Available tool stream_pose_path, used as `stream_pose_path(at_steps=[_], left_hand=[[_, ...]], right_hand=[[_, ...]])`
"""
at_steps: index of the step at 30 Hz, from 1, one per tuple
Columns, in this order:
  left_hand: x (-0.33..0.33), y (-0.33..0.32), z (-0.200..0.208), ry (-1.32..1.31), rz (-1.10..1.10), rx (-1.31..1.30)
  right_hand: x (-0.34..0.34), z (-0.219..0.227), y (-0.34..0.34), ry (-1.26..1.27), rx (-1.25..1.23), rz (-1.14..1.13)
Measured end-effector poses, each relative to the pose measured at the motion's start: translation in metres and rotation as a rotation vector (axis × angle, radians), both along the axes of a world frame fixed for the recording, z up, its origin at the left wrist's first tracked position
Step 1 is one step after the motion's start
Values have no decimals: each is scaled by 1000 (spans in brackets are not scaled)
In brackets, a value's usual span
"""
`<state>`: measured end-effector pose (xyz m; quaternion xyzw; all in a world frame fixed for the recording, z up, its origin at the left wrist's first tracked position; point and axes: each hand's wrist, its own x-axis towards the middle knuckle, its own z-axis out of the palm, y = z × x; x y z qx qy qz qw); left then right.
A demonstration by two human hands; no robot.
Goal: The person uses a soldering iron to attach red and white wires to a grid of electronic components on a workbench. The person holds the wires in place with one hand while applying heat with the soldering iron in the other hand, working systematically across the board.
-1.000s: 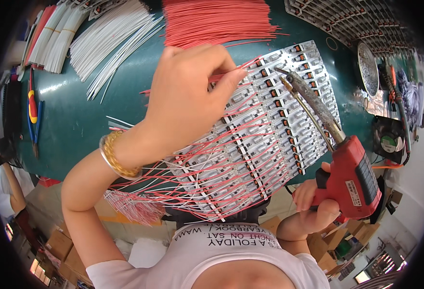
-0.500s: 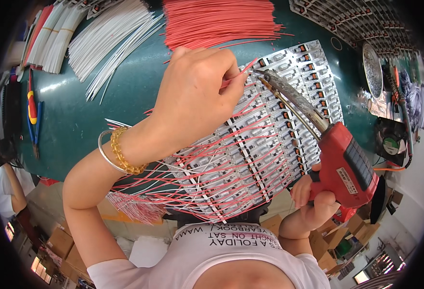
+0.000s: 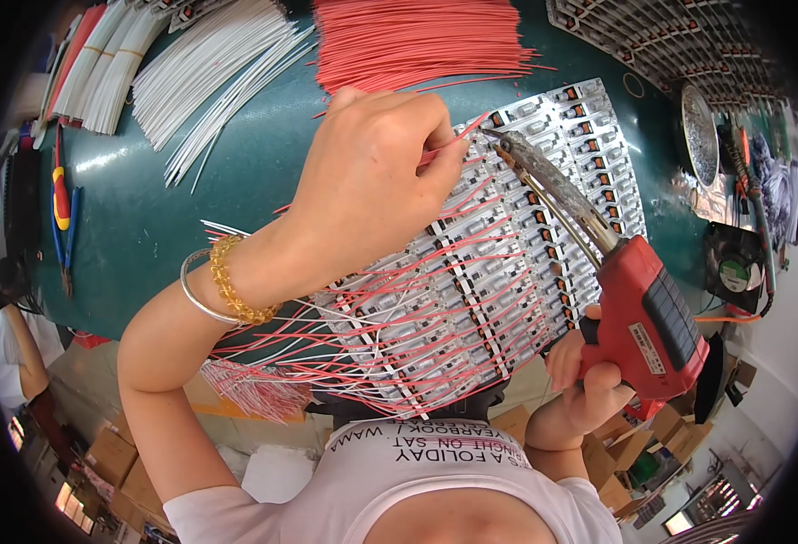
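My left hand (image 3: 376, 172) is closed, pinching red wires (image 3: 471, 127) whose ends stick out past the fingertips. My right hand (image 3: 589, 385) grips a red soldering gun (image 3: 644, 317) by its handle. The gun's dark metal tip (image 3: 499, 138) lies just right of the pinched wire ends; whether they touch I cannot tell. Beneath both is a sheet of small circuit boards (image 3: 535, 227) in rows, with black and orange parts. Many boards at its near left carry red and white wires (image 3: 372, 299) that trail left. My left hand covers the sheet's far left corner.
A stack of red wires (image 3: 422, 41) lies at the back of the green table (image 3: 127, 245), with white wires (image 3: 213, 68) to its left. Pliers (image 3: 61, 208) rest at far left. A round metal dish (image 3: 699, 136) and a small fan (image 3: 734, 263) stand at right.
The soldering gun's body has dipped slightly toward me, its tip staying near the wire ends. My left hand keeps its pinch on the red wires, almost unmoved.
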<state>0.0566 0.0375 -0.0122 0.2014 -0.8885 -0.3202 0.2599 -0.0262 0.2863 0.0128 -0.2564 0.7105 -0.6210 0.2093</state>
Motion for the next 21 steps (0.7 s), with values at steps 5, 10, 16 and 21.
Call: stream_pose_path(at_steps=[5, 10, 16, 21], left_hand=[[1, 0, -1, 6, 9, -18], [0, 1, -2, 27, 10, -22], [-1, 2, -3, 10, 12, -21], [2, 1, 1, -9, 29, -51]], right_hand=[[-1, -2, 5, 41, 96, 9], [-3, -5, 14, 166, 112, 1], [5, 11, -7, 38, 30, -46], [5, 14, -10, 0, 3, -18]])
